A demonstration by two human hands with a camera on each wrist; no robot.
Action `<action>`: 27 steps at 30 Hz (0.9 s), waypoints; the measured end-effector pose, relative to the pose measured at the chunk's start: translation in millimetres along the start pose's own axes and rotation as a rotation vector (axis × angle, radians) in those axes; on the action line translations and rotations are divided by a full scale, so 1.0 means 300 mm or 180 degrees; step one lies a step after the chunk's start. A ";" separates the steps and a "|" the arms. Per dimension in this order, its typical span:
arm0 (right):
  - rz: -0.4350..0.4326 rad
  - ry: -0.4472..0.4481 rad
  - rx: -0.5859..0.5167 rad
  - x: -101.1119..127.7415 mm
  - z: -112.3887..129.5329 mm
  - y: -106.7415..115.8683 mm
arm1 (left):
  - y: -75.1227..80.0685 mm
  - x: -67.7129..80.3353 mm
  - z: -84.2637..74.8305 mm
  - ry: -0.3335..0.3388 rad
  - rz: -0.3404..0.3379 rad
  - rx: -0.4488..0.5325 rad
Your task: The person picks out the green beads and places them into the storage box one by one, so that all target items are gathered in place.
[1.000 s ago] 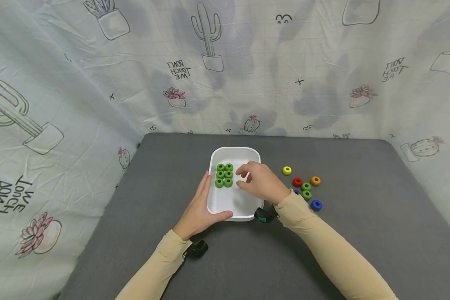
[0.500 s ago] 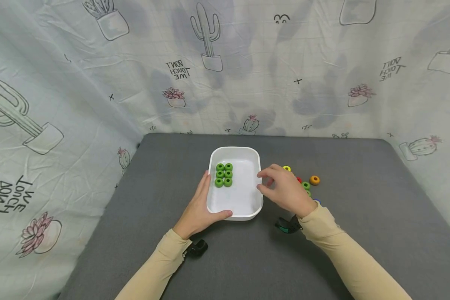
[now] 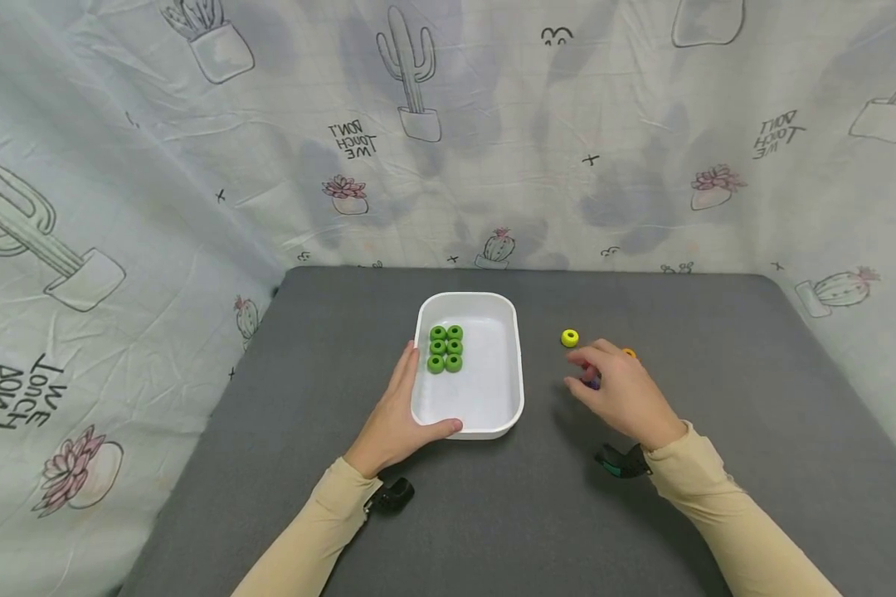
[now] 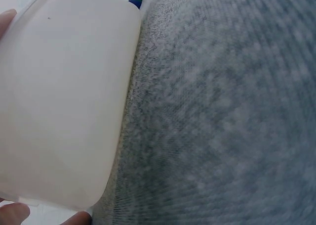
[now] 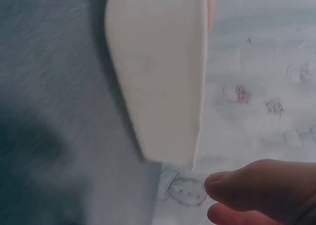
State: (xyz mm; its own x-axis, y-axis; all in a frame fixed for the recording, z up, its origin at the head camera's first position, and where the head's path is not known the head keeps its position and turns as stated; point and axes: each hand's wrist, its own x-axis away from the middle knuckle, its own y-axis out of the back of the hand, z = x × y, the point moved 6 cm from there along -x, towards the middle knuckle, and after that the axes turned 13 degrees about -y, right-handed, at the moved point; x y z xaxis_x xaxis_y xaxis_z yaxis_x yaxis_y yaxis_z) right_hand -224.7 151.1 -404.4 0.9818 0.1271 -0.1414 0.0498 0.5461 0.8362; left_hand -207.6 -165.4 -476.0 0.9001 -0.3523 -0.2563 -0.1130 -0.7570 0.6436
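My left hand [image 3: 392,414] grips the near left corner of a white tray [image 3: 485,419], fingers along its left wall and thumb over the near rim. Inside the tray, green ring beads [image 3: 437,347] lie in two neat columns toward the left. To the right of the tray, my right hand [image 3: 623,394] is low over loose beads, its thumb and fingertips apart. Between those fingertips a dark blue-purple bead [image 3: 594,383] and a bit of red show; the hand hides the other beads there. In the right wrist view, the right thumb [image 5: 242,183] appears near the tray's end.
A yellow bead [image 3: 570,338] lies just beyond the right hand. An orange bead [image 3: 630,353] peeks out behind the knuckles. The grey table [image 3: 358,315] ends at a printed curtain [image 3: 538,191] along the back and left.
My right hand has come away from over the tray and moved right to the loose beads. The left hand and the green beads in the tray stay put.
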 end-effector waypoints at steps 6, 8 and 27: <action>-0.0009 -0.0134 0.0072 0.031 -0.074 0.015 | 0.001 0.003 0.001 0.0003 -0.0007 0.0030; 0.0023 -0.0189 0.0134 0.041 -0.097 0.018 | 0.001 0.003 0.001 0.0007 -0.0009 0.0038; 0.0083 -0.0163 0.0423 0.070 -0.178 -0.015 | 0.002 0.001 -0.002 0.0023 0.0019 0.0027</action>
State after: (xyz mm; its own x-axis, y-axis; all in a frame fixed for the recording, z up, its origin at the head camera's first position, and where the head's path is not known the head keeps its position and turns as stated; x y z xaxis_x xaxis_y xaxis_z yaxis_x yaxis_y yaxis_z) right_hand -214.0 195.5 -439.3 0.9909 0.0956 -0.0945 0.0448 0.4282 0.9026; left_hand -207.1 -165.6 -475.2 0.9024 -0.3528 -0.2473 -0.1219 -0.7595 0.6390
